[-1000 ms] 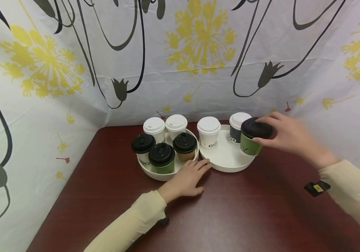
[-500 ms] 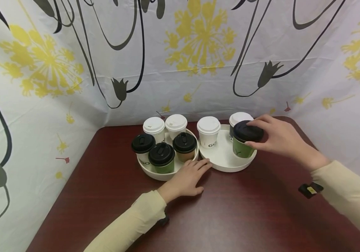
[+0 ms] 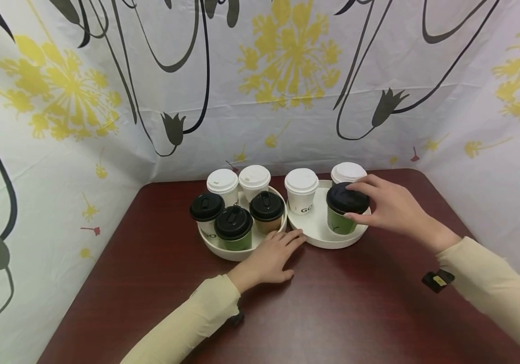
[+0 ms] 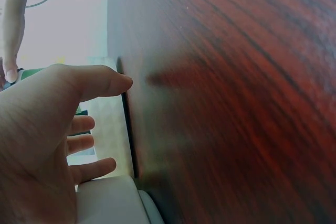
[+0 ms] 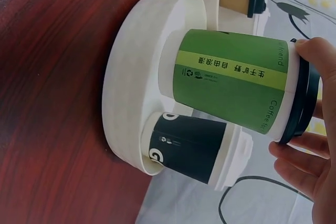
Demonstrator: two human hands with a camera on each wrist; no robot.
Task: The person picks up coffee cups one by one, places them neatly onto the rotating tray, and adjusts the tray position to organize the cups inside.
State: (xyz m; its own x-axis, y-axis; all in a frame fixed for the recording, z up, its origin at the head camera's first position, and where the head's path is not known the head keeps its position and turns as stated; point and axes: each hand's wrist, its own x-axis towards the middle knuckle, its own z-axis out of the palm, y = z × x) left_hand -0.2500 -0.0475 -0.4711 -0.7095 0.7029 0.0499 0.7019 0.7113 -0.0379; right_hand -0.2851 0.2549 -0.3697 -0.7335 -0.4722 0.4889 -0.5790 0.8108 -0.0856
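My right hand [image 3: 387,210] grips a green paper coffee cup [image 5: 231,80] by its black lid [image 3: 347,197], with the thumb on the near side. That cup stands upright within the right round white tray [image 3: 316,233]; whether its base touches the tray I cannot tell. Behind it is a dark cup [image 5: 189,145] with a white lid, partly hidden in the head view. A white cup [image 3: 301,189] stands on the same tray's left side. My left hand [image 3: 266,258] lies with loosely extended fingers, fingertips at the rims where both trays meet.
The left white tray [image 3: 225,254] holds several lidded cups: two with white lids [image 3: 222,180] at the back, three with black lids [image 3: 233,222] in front. Both trays stand on a dark red wooden table [image 3: 332,303]. A patterned cloth [image 3: 260,121] hangs behind.
My right hand has carried the green cup leftward and toward me, from the tray's right edge to a spot within its rim. The left hand has stayed put.
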